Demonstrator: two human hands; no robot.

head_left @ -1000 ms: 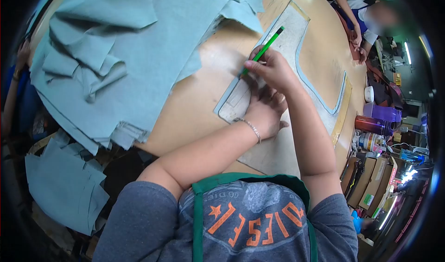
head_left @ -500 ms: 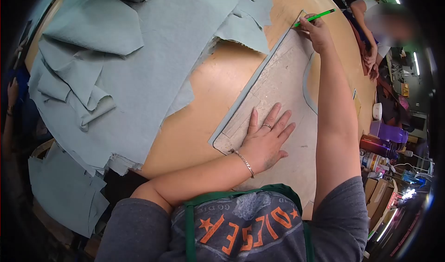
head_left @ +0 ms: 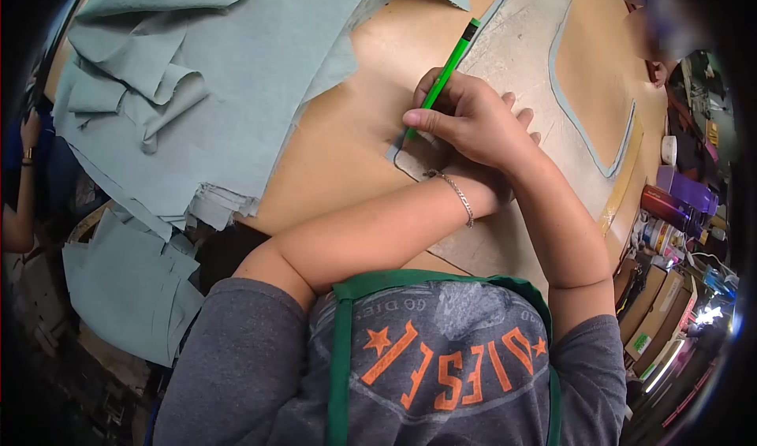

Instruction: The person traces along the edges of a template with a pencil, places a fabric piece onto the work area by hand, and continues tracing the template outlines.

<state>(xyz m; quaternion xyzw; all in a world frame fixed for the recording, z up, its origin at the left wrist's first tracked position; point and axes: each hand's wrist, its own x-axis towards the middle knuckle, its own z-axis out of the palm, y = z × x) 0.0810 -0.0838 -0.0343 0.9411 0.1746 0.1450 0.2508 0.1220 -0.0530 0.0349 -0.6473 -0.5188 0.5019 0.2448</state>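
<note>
My right hand (head_left: 481, 119) is closed around a green pencil (head_left: 448, 75) with a black end. The pencil's lower end is over the left edge of a large grey-beige template (head_left: 520, 52), near its near-left corner. Beneath my right hand, my left hand (head_left: 477, 182) lies on the template, partly covered; several stretched fingertips show past the right hand. A chain bracelet circles the left wrist. Pale blue-grey leather (head_left: 587, 142) shows as a narrow border around the template.
A big layered pile of blue-grey leather (head_left: 236, 75) covers the table's left side, with another piece (head_left: 130, 280) hanging lower left. Other people stand at the far right and left edges. A purple container (head_left: 686, 190) and boxes (head_left: 658, 308) crowd the right.
My right hand has come with the pencil from the template's far tip down its left edge, crossing over my left hand. The view has shifted, with more of the template's right side showing.
</note>
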